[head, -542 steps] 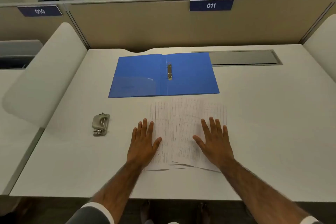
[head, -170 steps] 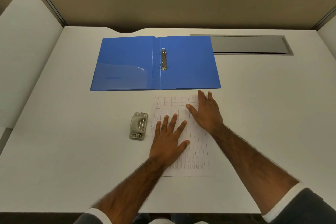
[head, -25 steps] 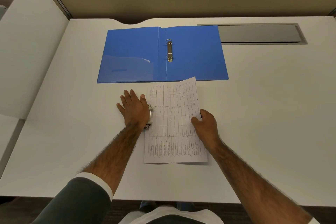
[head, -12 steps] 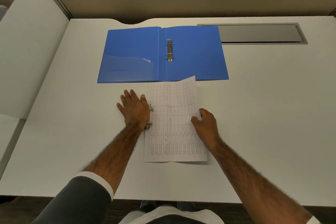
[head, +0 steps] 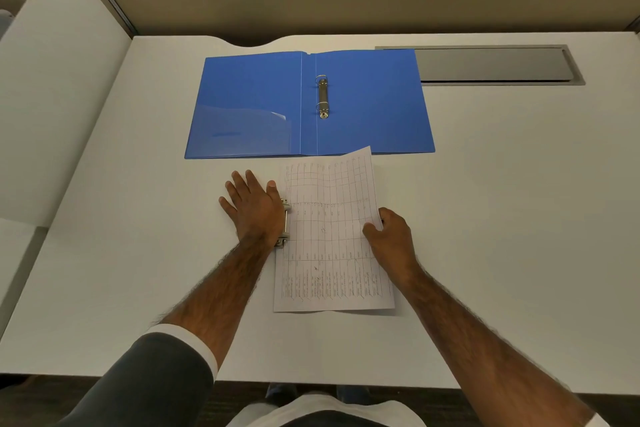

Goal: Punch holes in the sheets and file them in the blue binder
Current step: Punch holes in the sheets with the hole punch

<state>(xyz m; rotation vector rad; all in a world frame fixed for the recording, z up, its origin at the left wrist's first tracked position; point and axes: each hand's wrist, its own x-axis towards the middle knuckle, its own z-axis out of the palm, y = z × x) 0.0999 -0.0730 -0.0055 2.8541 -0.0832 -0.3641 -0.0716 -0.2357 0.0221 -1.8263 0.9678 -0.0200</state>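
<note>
Both forearms reach forward, bare below rolled-back sleeves. The left hand lies palm-down, fingers spread flat and pointing away from the body. The right hand is curled, thumb and fingers pinched together, wrist angled inward.

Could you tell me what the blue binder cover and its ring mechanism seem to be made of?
The blue binder cover looks like thin, smooth plastic: it lies flat, carries a soft sheen, and has a translucent pocket on the left flap. The ring mechanism looks like bright polished metal, judging by its silvery glints, though plating cannot be ruled out.
</note>
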